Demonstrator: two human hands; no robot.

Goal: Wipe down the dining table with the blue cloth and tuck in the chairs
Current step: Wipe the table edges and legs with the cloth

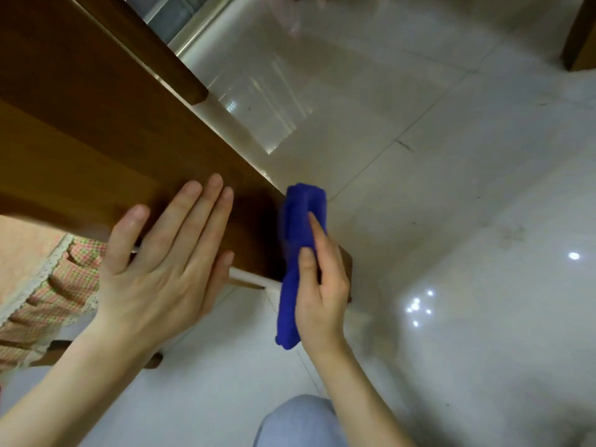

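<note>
Head view: left hand [161, 272] lies flat on table [80, 140]; right hand [322, 285] grips blue cloth [301, 221].

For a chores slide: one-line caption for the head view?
Right hand holds a folded blue cloth against the corner of the wooden table; left hand rests flat on top.

Glossy white floor tiles [451, 188] and a checked, lace-trimmed cushion [74, 285].

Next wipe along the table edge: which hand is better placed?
Right, most likely. The right hand grips the cloth at the corner of the table; the left hand lies flat on the tabletop, holding nothing.
</note>
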